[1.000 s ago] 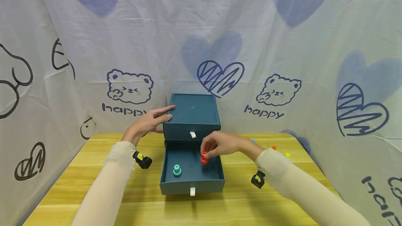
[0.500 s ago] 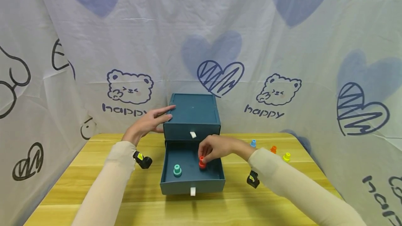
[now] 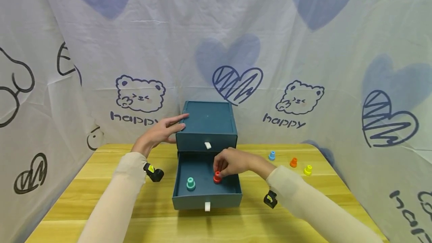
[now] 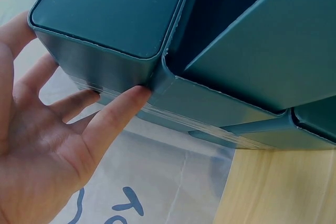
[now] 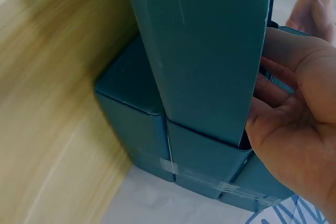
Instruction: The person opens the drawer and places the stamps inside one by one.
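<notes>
Pinching a red peg (image 3: pixel 217 180) with right fingers (image 3: pixel 224 172), left fingers (image 3: pixel 177 127) splayed against the cabinet (image 3: pixel 207 118).

Both sleeves (image 3: pixel 109 198) are long, plain and cream, down to the cuffs (image 3: pixel 132 159); just beside each cuff sits a small black camera (image 3: pixel 156 175) with a yellow patch (image 3: pixel 151 168)

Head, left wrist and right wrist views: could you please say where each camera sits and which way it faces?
Head: on the head, facing forward and down at the drawer unit; left hand, right hand and sleeved arms show.
Left wrist: on that wrist, facing the drawer unit's side; the left hand shows.
Right wrist: on that wrist, facing the outer side of the open drawer; right hand shows, left hand beyond.
Shared: both wrist views show the drawer unit and table.
</notes>
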`<state>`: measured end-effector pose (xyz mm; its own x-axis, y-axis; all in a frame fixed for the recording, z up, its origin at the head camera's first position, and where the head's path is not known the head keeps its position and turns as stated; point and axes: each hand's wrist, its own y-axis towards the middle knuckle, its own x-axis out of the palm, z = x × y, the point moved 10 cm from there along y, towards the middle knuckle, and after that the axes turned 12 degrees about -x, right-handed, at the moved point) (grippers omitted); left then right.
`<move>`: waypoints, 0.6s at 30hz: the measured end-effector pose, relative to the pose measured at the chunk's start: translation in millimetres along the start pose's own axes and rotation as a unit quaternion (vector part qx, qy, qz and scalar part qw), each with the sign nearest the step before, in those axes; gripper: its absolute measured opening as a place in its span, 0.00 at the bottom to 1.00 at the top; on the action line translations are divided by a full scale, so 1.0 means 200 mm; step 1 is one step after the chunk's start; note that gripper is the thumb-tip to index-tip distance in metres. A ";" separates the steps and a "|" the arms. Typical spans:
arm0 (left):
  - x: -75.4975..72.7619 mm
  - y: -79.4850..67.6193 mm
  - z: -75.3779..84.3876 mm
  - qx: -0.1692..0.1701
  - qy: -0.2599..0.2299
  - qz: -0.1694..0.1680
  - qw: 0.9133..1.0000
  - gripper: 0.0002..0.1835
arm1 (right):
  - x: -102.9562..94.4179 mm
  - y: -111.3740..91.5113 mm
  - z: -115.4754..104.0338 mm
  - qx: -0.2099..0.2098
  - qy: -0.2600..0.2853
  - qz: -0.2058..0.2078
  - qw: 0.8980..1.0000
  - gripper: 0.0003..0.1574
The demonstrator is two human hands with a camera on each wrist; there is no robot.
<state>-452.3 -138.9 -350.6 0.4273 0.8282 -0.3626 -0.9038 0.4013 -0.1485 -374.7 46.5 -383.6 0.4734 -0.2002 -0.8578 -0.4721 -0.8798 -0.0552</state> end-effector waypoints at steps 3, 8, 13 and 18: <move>0.00 0.00 0.00 0.003 0.002 0.000 1.000 0.34 | -0.03 -0.02 -0.02 -0.011 0.011 0.019 1.000 0.07; -0.01 -0.01 0.01 0.003 0.002 0.009 1.000 0.34 | -0.10 -0.08 -0.06 -0.025 0.039 0.067 0.997 0.11; -0.01 -0.01 0.00 -0.002 0.006 0.013 1.000 0.34 | -0.14 -0.14 -0.12 -0.022 0.042 0.105 0.993 0.11; -0.01 0.00 -0.01 -0.003 0.009 0.017 1.000 0.33 | -0.16 -0.22 -0.21 -0.016 0.026 0.155 0.987 0.10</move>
<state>-452.6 -141.1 -351.1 0.3954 0.8346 -0.3835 -0.9182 0.3702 -0.1411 -338.2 74.4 -332.4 0.3482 -0.4830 -0.8034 -0.5767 -0.7861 0.2226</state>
